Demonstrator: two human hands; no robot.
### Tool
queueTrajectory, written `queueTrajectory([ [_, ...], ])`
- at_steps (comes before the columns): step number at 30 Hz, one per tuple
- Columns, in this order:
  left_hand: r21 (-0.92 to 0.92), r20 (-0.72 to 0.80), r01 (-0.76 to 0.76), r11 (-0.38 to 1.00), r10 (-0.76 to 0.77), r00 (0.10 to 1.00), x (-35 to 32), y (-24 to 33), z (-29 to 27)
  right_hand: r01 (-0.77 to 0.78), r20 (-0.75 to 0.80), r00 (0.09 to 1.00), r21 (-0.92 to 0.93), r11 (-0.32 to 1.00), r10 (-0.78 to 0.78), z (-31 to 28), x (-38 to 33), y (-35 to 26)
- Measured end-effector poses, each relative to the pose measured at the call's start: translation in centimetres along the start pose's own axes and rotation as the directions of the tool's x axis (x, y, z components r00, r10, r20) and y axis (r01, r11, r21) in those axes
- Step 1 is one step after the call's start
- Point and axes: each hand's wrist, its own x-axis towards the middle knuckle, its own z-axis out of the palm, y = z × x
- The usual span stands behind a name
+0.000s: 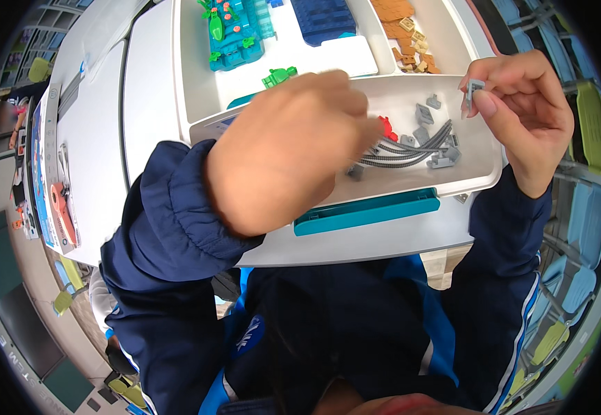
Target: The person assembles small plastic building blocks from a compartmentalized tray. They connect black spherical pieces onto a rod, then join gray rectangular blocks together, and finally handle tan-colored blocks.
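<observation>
Hand (left) hung blurred over the white tray, its grip impossible to tell; grey ribbed hoses lay in the front compartment; the right hand pinched a small grey piece near the tray's right rim.

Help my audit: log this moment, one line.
right hand: pinching grey piece | left hand: blurred, above tray | tray: grey tubes

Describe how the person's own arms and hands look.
The left hand and right hand are bare, without gloves. The sleeves are navy; the left cuff is gathered, and white and blue stripes run along the right one's outer edge.
</observation>
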Motion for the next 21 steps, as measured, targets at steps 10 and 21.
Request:
queueTrajectory([
  [10,0.070,0.219,-0.143,0.987,0.125,0.968,0.9,0.1,3.1,0.137,0.106,0.987,-0.152,0.979,-0.122,0.2,0.2,1.5],
  [21,-0.483,0.100,0.150,0.863,-0.115,0.988,1.1,0.1,-0.7,0.110,0.161,0.981,0.004,0.994,-0.109,0.5,0.3,1.1],
])
